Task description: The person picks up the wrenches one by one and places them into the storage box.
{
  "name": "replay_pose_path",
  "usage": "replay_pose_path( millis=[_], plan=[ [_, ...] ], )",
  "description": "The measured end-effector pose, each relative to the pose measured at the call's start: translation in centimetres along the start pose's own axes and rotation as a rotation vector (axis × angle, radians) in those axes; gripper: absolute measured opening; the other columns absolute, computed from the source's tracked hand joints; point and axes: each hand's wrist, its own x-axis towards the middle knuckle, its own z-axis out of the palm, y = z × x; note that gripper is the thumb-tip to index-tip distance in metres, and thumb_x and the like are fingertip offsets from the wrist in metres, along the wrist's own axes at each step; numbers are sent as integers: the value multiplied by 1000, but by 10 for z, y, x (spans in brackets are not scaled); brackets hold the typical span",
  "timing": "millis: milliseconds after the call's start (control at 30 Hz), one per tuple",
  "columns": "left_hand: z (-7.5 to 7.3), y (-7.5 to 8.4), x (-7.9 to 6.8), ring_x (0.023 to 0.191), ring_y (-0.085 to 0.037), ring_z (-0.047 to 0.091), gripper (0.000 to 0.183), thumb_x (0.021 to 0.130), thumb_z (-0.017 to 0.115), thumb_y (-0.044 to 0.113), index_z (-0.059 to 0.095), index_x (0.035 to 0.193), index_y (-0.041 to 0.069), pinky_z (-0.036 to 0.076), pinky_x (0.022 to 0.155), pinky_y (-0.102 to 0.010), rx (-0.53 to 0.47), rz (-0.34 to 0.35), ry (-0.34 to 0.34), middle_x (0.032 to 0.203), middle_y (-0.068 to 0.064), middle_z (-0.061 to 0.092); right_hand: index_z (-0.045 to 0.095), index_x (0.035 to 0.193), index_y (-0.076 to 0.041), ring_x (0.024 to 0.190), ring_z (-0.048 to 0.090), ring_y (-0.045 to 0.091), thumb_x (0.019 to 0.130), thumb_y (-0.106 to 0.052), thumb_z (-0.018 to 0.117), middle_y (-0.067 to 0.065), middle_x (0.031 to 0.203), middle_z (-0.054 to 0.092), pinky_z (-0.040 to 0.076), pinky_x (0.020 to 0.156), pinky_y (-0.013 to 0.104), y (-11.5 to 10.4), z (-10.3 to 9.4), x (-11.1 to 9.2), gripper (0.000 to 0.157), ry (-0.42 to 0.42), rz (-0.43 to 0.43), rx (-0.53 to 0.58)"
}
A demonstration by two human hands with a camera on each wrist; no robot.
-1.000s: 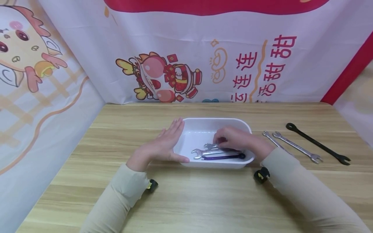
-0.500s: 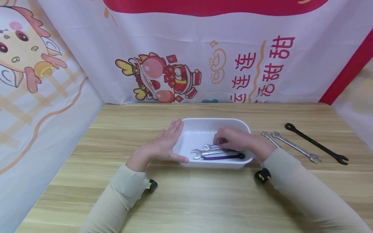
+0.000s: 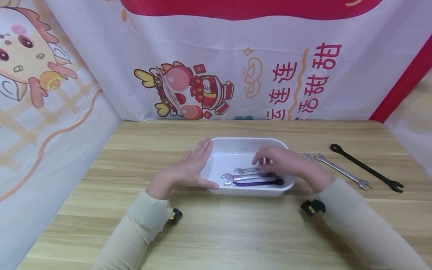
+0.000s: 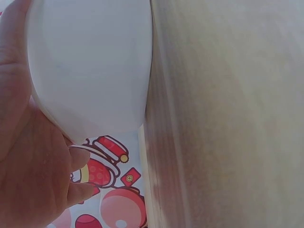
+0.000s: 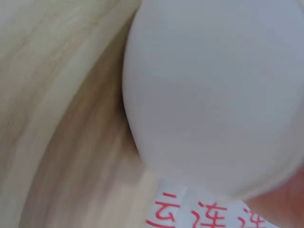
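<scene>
A white plastic bin [image 3: 236, 142] holds several wrenches. Lying in it are a small silver wrench [image 3: 239, 171], a larger silver wrench [image 3: 229, 178] and a dark purple wrench [image 3: 258, 183]. My left hand [image 3: 190, 168] rests against the bin's left end, fingers straight along it and thumb at the front rim. Over the right part of the bin, my right hand [image 3: 281, 161] hovers just above the wrenches, its fingers loosely bent and a gap beside the thumb. It hides the wrenches' right ends. Both wrist views show mostly the bin's outer wall [image 4: 95, 71].
Right of the bin on the wooden table [image 3: 216, 232] lie a black wrench [image 3: 366, 167] and a silver double-ended wrench [image 3: 342, 170]. Another silver wrench [image 3: 306, 155] is mostly covered by my right arm. A printed cloth [image 3: 209, 45] hangs behind the table.
My right hand has loosened from the small silver wrench and shifted slightly right, its fingers parting. The small wrench has settled lower in the bin. My left hand has stayed put.
</scene>
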Motion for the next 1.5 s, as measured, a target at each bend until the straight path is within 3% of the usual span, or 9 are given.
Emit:
replay_pose_path(
  millis=[200,400,533,733,967,1300,1500],
  plan=[
    [0,0,0,155,-19,-17,134,72,73,71,-13,159,18,0,124,-57,-4,-4,-2,168,1,-18,73,113,-15,93,63,12,90,-7,71,3,103,71,56,87,40,-1,-8,-23,24,92,-59,5],
    [1,1,1,155,-20,-16,134,72,75,69,-12,159,17,0,123,-59,-14,-3,0,168,1,-17,72,113,-18,103,65,16,91,-7,71,-1,108,71,56,91,45,-4,-16,-46,25,189,-45,-4],
    [1,2,1,155,-20,-16,133,72,75,68,-13,159,19,-1,123,-58,-15,-2,-1,168,2,-18,71,114,-18,100,65,15,91,-8,71,-1,106,71,57,88,44,-4,-23,-63,25,267,-31,-16],
    [0,2,1,155,-20,-17,133,73,74,69,-13,159,19,-1,123,-58,-6,2,1,167,3,-19,71,114,-20,92,60,10,93,-16,70,-3,104,71,56,80,32,-1,-32,-87,22,357,6,-78],
    [1,2,1,155,-20,-17,132,73,74,69,-14,159,19,0,124,-58,-1,-6,-4,167,4,-20,70,115,-19,90,59,6,91,-17,72,-7,101,70,57,78,29,1,-42,-101,24,397,6,-84],
    [0,1,1,155,-19,-18,131,74,74,69,-13,159,19,-1,124,-56,8,-13,-8,167,2,-19,72,113,-19,86,56,0,89,-12,74,-9,97,70,56,79,28,20,-48,-111,26,435,42,-107],
    [1,1,1,155,-19,-18,131,74,73,70,-13,159,19,-1,124,-57,3,-13,-7,167,2,-20,72,114,-18,85,55,2,89,-16,74,-6,93,68,51,77,22,32,-51,-115,25,420,117,-92]
  ],
)
